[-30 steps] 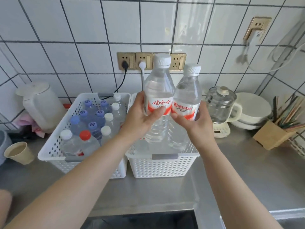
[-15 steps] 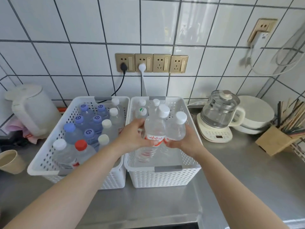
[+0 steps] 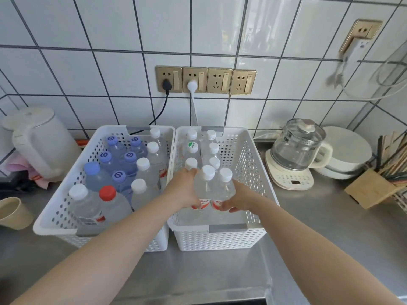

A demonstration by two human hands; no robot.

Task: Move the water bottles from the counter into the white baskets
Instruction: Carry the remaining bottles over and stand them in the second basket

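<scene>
Two white perforated baskets stand side by side on the steel counter. The left basket (image 3: 55,212) is packed with several bottles with blue, white and red caps. Inside the right basket (image 3: 248,172), several white-capped bottles stand along its left side. My left hand (image 3: 184,189) is wrapped around a clear red-labelled bottle (image 3: 203,186), and my right hand (image 3: 240,199) around a second one (image 3: 223,188). Both bottles are upright, side by side, lowered inside the right basket just in front of the standing row.
A glass kettle on a white base (image 3: 294,155) stands right of the baskets, with a white cooker (image 3: 350,150) and a wooden utensil block (image 3: 372,188) beyond. At left are a white jug (image 3: 41,142) and a paper cup (image 3: 12,213). Cords hang from the wall sockets (image 3: 206,80).
Both hands have brought the two bottles down from chest height into the right basket. The view has tilted down and closer to the baskets.
</scene>
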